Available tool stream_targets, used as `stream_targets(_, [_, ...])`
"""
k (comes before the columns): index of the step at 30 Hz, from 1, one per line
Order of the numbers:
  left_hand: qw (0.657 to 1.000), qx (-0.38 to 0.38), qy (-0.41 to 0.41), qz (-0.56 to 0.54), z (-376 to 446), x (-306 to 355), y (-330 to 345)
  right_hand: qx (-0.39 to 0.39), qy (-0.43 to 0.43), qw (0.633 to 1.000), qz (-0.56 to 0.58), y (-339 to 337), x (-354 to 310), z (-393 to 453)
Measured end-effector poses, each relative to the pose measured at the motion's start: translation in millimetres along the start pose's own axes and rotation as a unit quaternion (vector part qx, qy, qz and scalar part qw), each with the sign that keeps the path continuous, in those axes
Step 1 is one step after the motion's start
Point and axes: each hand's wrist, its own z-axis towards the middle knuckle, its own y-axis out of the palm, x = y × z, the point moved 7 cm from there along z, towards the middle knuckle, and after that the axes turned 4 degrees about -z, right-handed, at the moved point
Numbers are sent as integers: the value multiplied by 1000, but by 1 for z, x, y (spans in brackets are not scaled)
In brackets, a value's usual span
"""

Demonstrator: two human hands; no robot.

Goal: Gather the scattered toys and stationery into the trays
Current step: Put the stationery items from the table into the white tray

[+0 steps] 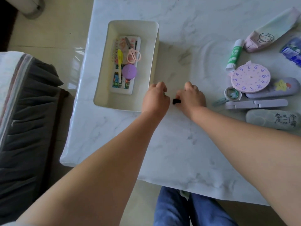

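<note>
A cream tray stands on the marble table, holding an abacus toy, pink scissors, a yellow pen and a purple disc. My right hand pinches a small black object just right of the tray's near corner. My left hand hovers beside it with curled fingers, and nothing shows in its grip. To the right lie a glue stick, a pink clock face, a tape roll and several pencil cases.
A grey pencil case with black writing and a purple folding stand lie near the table's right edge. A blue packet is at the far right. A dark sofa flanks the table's left side; my knees are below.
</note>
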Motion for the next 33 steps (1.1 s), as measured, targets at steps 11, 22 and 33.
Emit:
stream_targets(11, [980,159,-123,5,-4,-70,-103,100,-92,978,159,-65,-109,2])
stream_targets(22, [992,116,10,49,13,-28,-75,58,77,987,128,-41,-26,1])
stream_targets(33, [992,-59,92,67,11,45,42,66,190,974,106,-26,83,-27])
